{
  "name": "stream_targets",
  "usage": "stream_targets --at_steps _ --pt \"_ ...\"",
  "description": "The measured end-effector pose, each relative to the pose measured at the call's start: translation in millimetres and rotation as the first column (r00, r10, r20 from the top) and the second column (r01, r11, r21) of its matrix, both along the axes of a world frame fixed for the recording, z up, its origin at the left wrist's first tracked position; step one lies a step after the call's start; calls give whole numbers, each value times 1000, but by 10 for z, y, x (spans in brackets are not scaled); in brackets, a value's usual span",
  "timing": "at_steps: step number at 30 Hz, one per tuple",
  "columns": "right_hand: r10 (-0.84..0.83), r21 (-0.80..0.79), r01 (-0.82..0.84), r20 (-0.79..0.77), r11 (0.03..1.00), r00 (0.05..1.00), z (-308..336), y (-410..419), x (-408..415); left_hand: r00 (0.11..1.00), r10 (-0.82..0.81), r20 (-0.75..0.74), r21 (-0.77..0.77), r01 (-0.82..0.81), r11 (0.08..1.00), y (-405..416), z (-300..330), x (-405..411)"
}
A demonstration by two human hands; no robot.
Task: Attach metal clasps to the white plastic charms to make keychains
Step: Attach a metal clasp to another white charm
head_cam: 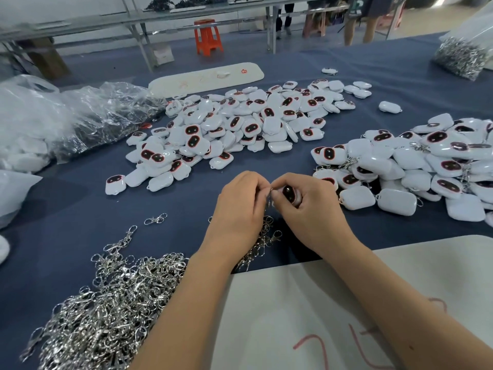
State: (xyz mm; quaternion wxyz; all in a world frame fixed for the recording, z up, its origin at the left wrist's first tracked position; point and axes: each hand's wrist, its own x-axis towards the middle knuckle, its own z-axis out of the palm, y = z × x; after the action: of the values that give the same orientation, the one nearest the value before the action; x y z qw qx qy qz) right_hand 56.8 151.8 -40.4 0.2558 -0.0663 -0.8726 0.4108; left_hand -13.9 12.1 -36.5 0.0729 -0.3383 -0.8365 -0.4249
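Observation:
My right hand (309, 206) grips a white plastic charm (291, 194) with a dark red-rimmed face, held just above the blue table. My left hand (240, 204) pinches a metal clasp (270, 198) against the charm's edge; the clasp is mostly hidden by my fingers. A big heap of loose silver clasps (106, 311) lies at the near left. A pile of plain charms (240, 126) spreads across the middle of the table. At the right lies a pile of charms with clasps on them (416, 166).
Clear plastic bags (80, 118) sit at the left and a bag of clasps (461, 57) at the far right. A white board (346, 303) lies under my forearms, another white tray (205, 78) at the back. An orange stool (208, 36) and a person's legs stand beyond the table.

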Motion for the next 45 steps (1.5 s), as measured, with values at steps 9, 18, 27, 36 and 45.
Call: stream_targets --at_steps 9,18,27,36,45 --pt "-31 38 34 -80 999 996 -33 25 -27 999 26 -36 0 -26 1000 17 44 56" --pt "-73 192 71 4 979 997 -26 25 -15 998 36 -46 -45 -38 998 58 41 92" --pt "46 -68 -51 -71 996 996 -20 101 -2 999 -14 44 145 8 989 39 44 59" --pt "104 -127 -112 -66 986 992 -10 136 11 994 -25 104 187 5 982 27 10 52" --pt "64 -131 -72 -69 989 996 -31 112 -15 998 43 41 153 -49 987 75 17 86"
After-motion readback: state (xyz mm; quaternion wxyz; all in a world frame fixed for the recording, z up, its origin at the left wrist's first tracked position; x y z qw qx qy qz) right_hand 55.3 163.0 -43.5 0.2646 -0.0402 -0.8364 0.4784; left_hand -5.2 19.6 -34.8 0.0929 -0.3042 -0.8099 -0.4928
